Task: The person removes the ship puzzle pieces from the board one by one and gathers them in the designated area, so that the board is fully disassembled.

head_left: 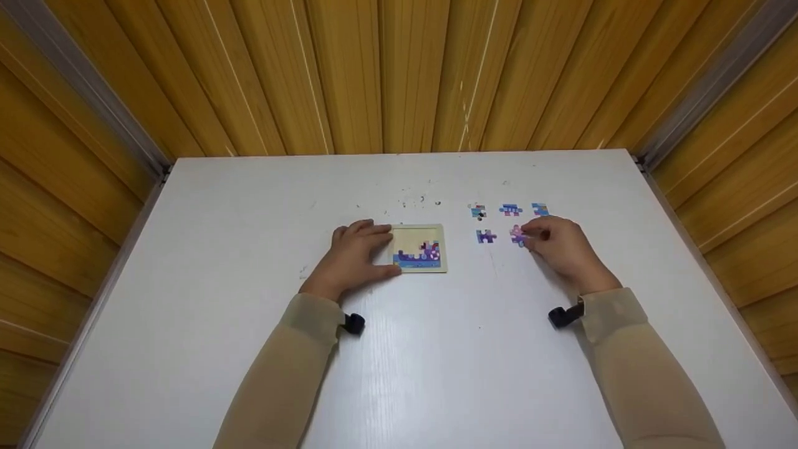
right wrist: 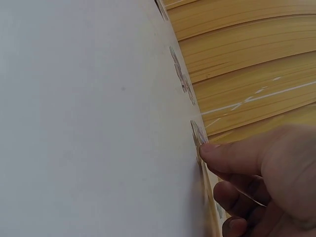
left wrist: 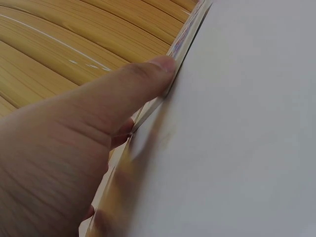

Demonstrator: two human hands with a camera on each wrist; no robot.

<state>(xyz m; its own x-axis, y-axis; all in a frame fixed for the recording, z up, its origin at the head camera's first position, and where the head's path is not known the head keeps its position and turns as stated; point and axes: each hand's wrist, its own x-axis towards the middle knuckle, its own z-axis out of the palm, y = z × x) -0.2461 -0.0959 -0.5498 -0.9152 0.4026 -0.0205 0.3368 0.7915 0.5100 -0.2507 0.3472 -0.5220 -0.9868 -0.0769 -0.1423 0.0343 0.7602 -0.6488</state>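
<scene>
A shallow puzzle tray [head_left: 443, 249] with a pale frame lies on the table. Its lower part is filled with joined blue, purple and red pieces, and its upper part shows bare backing. My left hand [head_left: 356, 257] holds the tray by its left side, thumb at the near edge and fingers near the far left corner. In the left wrist view, the thumb [left wrist: 148, 74] presses on the tray's side [left wrist: 190, 42]. To the right, my right hand [head_left: 561, 246] pinches a pink and purple puzzle piece [head_left: 516, 235] between thumb and fingertips, low over the table.
Loose pieces lie right of the tray: a purple one [head_left: 485, 236], a multicoloured one [head_left: 477, 211], a blue and pink one [head_left: 510, 210] and a blue and orange one [head_left: 540, 209]. Dark marks dot the white table [head_left: 430, 362]. Wood-look panels [head_left: 405, 75] rise behind it.
</scene>
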